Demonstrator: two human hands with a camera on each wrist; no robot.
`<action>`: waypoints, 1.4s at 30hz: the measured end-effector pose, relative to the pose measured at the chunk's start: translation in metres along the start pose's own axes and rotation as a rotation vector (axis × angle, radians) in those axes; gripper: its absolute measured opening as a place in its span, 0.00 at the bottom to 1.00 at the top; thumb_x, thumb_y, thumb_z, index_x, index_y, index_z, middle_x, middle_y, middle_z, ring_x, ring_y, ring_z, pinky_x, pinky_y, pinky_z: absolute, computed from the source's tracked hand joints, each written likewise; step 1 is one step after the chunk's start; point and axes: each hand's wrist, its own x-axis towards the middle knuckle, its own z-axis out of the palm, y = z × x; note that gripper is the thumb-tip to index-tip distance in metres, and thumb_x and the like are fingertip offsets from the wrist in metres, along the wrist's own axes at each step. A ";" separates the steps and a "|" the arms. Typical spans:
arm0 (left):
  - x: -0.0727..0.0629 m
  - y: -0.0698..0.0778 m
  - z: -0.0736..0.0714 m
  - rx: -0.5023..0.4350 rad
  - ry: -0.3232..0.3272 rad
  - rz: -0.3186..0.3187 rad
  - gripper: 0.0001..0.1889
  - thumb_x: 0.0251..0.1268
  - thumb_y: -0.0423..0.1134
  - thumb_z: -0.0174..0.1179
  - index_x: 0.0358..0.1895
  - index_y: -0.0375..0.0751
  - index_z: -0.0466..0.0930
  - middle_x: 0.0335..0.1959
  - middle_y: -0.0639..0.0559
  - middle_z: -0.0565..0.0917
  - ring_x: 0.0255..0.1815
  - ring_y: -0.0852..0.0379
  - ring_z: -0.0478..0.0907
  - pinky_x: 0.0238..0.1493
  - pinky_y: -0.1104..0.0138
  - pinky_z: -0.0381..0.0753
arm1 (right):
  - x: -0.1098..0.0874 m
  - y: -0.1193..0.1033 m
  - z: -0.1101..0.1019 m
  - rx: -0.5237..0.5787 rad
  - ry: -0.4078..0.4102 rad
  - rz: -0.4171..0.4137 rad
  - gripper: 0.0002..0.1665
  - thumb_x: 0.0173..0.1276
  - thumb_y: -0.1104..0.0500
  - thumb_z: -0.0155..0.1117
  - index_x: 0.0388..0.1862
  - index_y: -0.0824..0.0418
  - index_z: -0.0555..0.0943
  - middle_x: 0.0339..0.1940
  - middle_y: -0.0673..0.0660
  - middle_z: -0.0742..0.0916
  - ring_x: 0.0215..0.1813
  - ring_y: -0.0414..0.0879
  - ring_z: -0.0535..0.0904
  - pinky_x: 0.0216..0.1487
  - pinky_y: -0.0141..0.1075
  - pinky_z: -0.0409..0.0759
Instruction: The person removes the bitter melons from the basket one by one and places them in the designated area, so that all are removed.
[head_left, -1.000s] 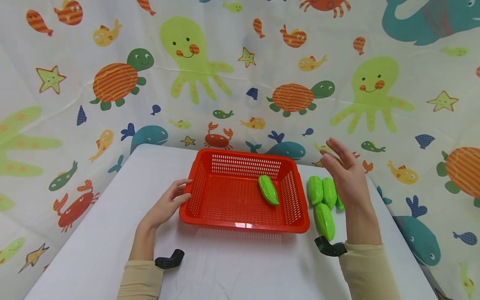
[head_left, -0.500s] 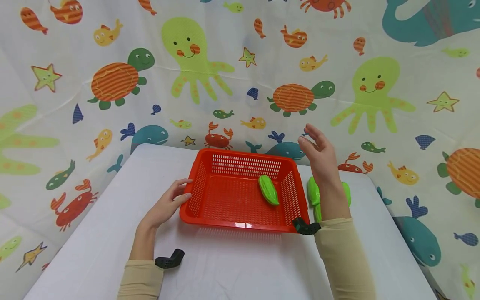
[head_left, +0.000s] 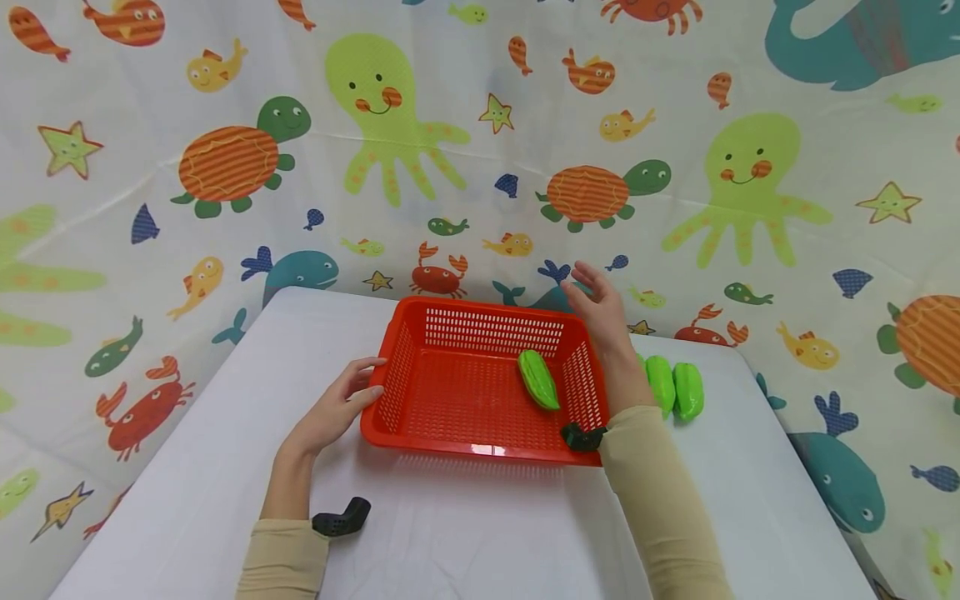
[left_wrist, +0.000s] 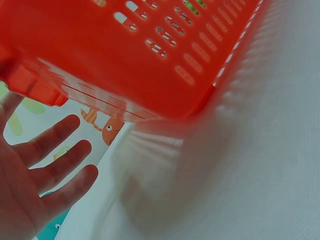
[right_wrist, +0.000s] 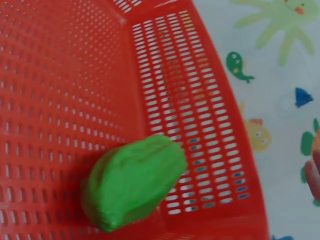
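Note:
A red perforated plastic basket [head_left: 435, 447] stands on the white table, with one green, ridged, tapered fruit [head_left: 538, 380] lying in its right half. At the basket's left end, my left hand [head_left: 341, 408] touches the rim with loosely extended fingers; the left wrist view shows its fingers [left_wrist: 60, 167] spread below the basket's edge. My right hand [head_left: 602, 321] is raised over the basket's back right corner, its fingers loosely bent and holding nothing. Only fingertips of it show at the right edge of the right wrist view, where the fruit [right_wrist: 135, 180] appears large.
More green fruits [head_left: 687, 392] lie on the table [head_left: 750, 500] right of the basket, partly hidden behind my right forearm. A white curtain [head_left: 465, 50] printed with sea animals hangs behind the table. Each wrist carries a small black device [head_left: 342, 518].
My right hand has moved left, from above the loose green fruits to the basket's back right corner. The left hand, the basket and the fruit in it have stayed put.

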 end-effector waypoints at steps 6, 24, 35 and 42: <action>-0.001 0.001 0.000 0.000 -0.004 -0.001 0.29 0.71 0.49 0.57 0.71 0.58 0.60 0.71 0.40 0.63 0.70 0.38 0.60 0.59 0.43 0.74 | 0.013 0.017 0.002 -0.077 -0.008 0.001 0.32 0.70 0.51 0.63 0.72 0.52 0.68 0.70 0.55 0.73 0.68 0.53 0.70 0.68 0.46 0.69; 0.001 0.002 0.000 -0.004 -0.009 0.013 0.28 0.71 0.49 0.56 0.71 0.57 0.60 0.69 0.40 0.65 0.69 0.39 0.62 0.58 0.44 0.75 | 0.020 0.037 0.009 -0.417 -0.300 0.112 0.27 0.69 0.45 0.63 0.64 0.53 0.76 0.62 0.56 0.79 0.65 0.53 0.71 0.68 0.52 0.67; 0.001 0.001 0.000 -0.001 -0.009 0.018 0.28 0.71 0.49 0.56 0.71 0.58 0.60 0.69 0.41 0.65 0.69 0.39 0.62 0.56 0.46 0.77 | 0.018 0.042 0.007 -0.695 -0.468 0.195 0.28 0.69 0.48 0.65 0.64 0.58 0.78 0.60 0.60 0.81 0.59 0.56 0.76 0.59 0.49 0.76; 0.000 -0.001 0.001 -0.001 -0.004 0.017 0.28 0.71 0.49 0.57 0.71 0.57 0.60 0.70 0.41 0.64 0.69 0.39 0.62 0.57 0.47 0.77 | 0.013 0.044 0.011 -0.867 -0.596 0.265 0.25 0.66 0.52 0.68 0.61 0.57 0.80 0.57 0.58 0.83 0.54 0.53 0.78 0.56 0.45 0.79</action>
